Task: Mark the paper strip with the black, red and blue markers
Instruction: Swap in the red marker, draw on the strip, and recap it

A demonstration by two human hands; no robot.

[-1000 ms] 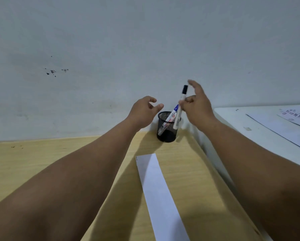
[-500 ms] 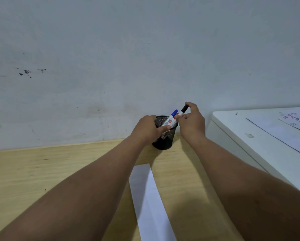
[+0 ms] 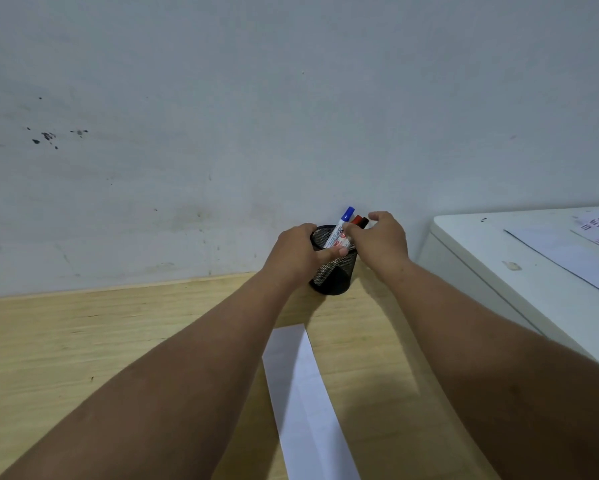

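Observation:
A black mesh pen cup (image 3: 336, 279) stands on the wooden table (image 3: 118, 334) against the wall. My left hand (image 3: 298, 251) wraps around the cup's left side and rim. A blue-capped white marker (image 3: 343, 226) leans out of the cup, and my right hand (image 3: 381, 240) pinches its barrel from the right. The red marker's cap (image 3: 356, 220) and the black marker's cap (image 3: 364, 222) poke up just behind my right fingers. The white paper strip (image 3: 301, 393) lies lengthwise on the table between my forearms, running toward me.
A white cabinet top (image 3: 499, 265) sits higher than the table at the right, with printed sheets (image 3: 568, 251) on it. A grey wall rises directly behind the cup. Bare wood stretches to the left of the strip.
My right hand lowered the black marker into the cup, let it go and took hold of the blue marker. My left hand closed on the cup.

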